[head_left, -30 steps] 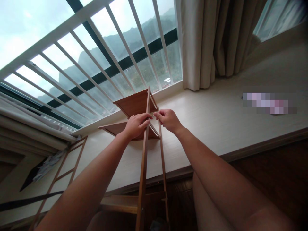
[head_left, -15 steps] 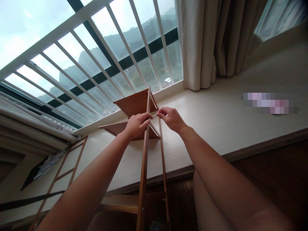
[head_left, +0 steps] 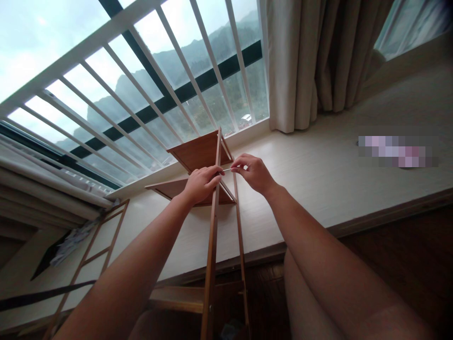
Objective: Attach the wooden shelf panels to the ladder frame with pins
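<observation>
Brown wooden shelf rack (head_left: 213,212) right in front of the person, by the pale window ledge (head_left: 300,179), and it looks partly together: upper panel (head_left: 198,150) and lower panel (head_left: 177,190) already in place. Right hand (head_left: 254,174) pinches a thin metal rod (head_left: 227,169); left hand (head_left: 201,183) grips the near upright (head_left: 210,264), fingertips at the rod's other end. Fastening there seems unfinished, though I can't tell how tight it is. Slim rails, smooth reddish-brown panels.
</observation>
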{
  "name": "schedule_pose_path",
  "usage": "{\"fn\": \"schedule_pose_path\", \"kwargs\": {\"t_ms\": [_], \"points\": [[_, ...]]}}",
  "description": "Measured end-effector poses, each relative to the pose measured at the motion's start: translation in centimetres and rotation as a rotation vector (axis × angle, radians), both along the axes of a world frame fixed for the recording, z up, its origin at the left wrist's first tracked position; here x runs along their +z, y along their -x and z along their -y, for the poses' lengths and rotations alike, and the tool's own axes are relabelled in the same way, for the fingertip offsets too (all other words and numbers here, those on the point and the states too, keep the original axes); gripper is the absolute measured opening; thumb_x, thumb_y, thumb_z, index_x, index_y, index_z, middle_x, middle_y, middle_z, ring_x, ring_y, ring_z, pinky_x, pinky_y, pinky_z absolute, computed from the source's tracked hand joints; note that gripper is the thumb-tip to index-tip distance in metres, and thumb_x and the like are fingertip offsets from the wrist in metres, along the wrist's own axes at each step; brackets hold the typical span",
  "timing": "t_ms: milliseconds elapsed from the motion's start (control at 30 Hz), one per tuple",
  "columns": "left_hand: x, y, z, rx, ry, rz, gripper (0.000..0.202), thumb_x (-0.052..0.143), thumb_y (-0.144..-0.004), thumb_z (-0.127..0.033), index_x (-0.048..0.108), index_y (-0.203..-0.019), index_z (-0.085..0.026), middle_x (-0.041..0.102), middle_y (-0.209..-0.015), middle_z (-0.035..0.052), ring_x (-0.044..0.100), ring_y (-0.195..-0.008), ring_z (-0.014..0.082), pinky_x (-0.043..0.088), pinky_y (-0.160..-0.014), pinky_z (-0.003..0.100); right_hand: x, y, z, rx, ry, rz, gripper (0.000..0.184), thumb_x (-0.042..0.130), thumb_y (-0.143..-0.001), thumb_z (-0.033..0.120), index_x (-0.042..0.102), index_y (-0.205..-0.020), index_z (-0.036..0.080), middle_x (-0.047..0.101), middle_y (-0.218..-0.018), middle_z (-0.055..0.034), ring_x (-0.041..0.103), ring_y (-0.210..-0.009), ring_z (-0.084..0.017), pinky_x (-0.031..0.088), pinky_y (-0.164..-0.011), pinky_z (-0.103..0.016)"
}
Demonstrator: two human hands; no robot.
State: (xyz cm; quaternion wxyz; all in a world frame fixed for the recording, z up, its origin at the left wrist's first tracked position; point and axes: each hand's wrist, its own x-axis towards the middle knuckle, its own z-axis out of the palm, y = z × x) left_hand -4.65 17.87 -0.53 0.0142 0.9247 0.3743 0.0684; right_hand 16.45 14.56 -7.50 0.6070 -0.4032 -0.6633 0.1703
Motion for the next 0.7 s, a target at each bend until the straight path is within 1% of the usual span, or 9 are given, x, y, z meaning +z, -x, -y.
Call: {"fn": "schedule_pose_path", "kwargs": {"t_ms": [200,333,433,533,633,700], "points": [[0.0,0.0,-0.1,-0.002,-0.004,0.001,0.034,0.039,-0.096,-0.045,0.063,-0.113,-0.028,0.07,-0.095,0.0022,0.064,-0.095,0.0245,0.042,-0.084,0.037,-0.1,0.0,0.0,-0.006,-0.047,0.034,0.007,0.068,-0.086,0.022,0.073,-0.082,0.019,0.067,-0.088,-0.0036,0.061,-0.079,-0.016,0.047,-0.074,-0.03],[0.1,0.0,-0.1,-0.003,-0.001,0.009,0.034,0.039,-0.096,-0.045,0.064,-0.113,-0.028,0.07,-0.095,0.002,0.063,-0.096,0.0244,0.042,-0.084,0.037,-0.1,0.0,0.0,-0.027,-0.089,0.07,0.008,0.066,-0.087,0.02,0.073,-0.083,0.02,0.068,-0.091,-0.0042,0.063,-0.086,-0.017,0.048,-0.081,-0.031],[0.1,0.0,-0.1,-0.005,0.004,0.011,0.035,0.039,-0.096,-0.045,0.064,-0.113,-0.028,0.07,-0.097,0.002,0.063,-0.096,0.0242,0.042,-0.085,0.036,0.0,0.1,0.1,-0.04,-0.085,0.102,0.01,0.065,-0.088,0.021,0.073,-0.082,0.02,0.069,-0.092,-0.0044,0.063,-0.087,-0.018,0.048,-0.082,-0.031],[0.1,0.0,0.0,-0.01,0.003,0.006,0.034,0.039,-0.096,-0.044,0.064,-0.113,-0.028,0.07,-0.095,0.0019,0.063,-0.096,0.0241,0.042,-0.085,0.036,0.2,0.4,0.4,-0.053,-0.025,0.089,0.011,0.064,-0.089,0.024,0.072,-0.083,0.02,0.069,-0.084,-0.0034,0.062,-0.079,-0.017,0.046,-0.076,-0.029],[0.1,0.0,0.0,-0.012,-0.001,0.006,0.034,0.039,-0.097,-0.044,0.064,-0.114,-0.028,0.069,-0.095,0.0018,0.062,-0.096,0.0241,0.042,-0.084,0.036,0.4,1.0,0.7,-0.028,0.106,0.007,0.015,0.061,-0.091,0.029,0.069,-0.083,0.019,0.064,-0.063,0.0005,0.058,-0.059,-0.013,0.044,-0.065,-0.027],[0.0,0.0,0.0,-0.009,0.0,0.009,0.035,0.038,-0.097,-0.044,0.063,-0.116,-0.029,0.069,-0.093,0.0016,0.062,-0.096,0.0241,0.042,-0.084,0.036,0.3,1.5,0.8,-0.001,0.188,-0.08,0.019,0.059,-0.091,0.032,0.067,-0.082,0.018,0.06,-0.054,0.0022,0.055,-0.051,-0.012,0.043,-0.06,-0.026]]}}
